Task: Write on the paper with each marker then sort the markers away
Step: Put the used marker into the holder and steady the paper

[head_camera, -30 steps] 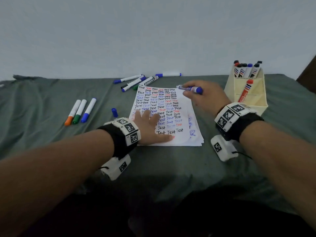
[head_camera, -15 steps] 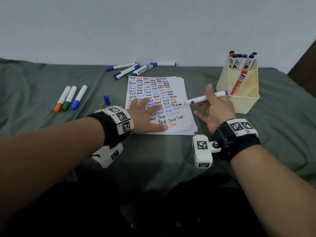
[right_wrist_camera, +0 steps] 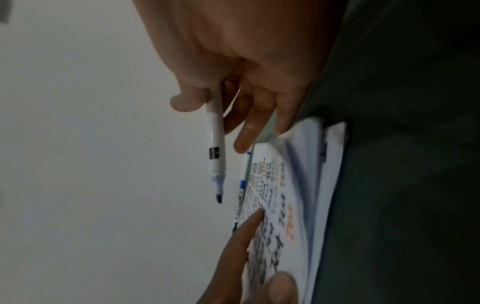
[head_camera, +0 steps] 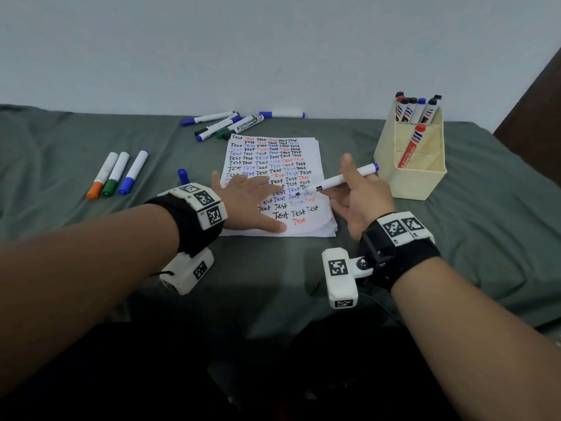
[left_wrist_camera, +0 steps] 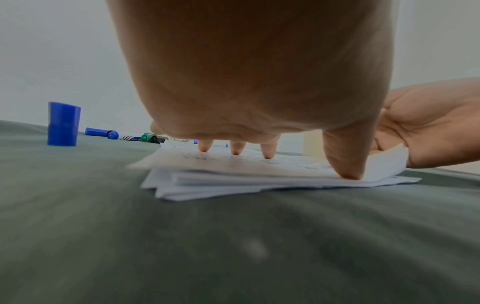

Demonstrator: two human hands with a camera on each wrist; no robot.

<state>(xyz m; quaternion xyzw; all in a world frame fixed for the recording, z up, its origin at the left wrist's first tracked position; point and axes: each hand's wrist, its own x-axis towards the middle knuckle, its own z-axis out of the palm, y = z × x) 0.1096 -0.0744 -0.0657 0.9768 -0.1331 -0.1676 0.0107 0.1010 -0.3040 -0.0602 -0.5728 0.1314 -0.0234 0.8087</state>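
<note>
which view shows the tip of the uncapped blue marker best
The right wrist view: the blue marker hangs from the right hand, its bare tip clear against the wall. The head view shows the marker whole, but the tip is tiny over the paper. The left wrist view does not show it.

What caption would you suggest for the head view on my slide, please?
Left hand presses the paper flat while the right hand holds an uncapped blue marker above it.

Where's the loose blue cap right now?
In the head view the blue cap stands upright on the green cloth, just left of the paper and beyond the left hand, right of the three capped markers.
</note>
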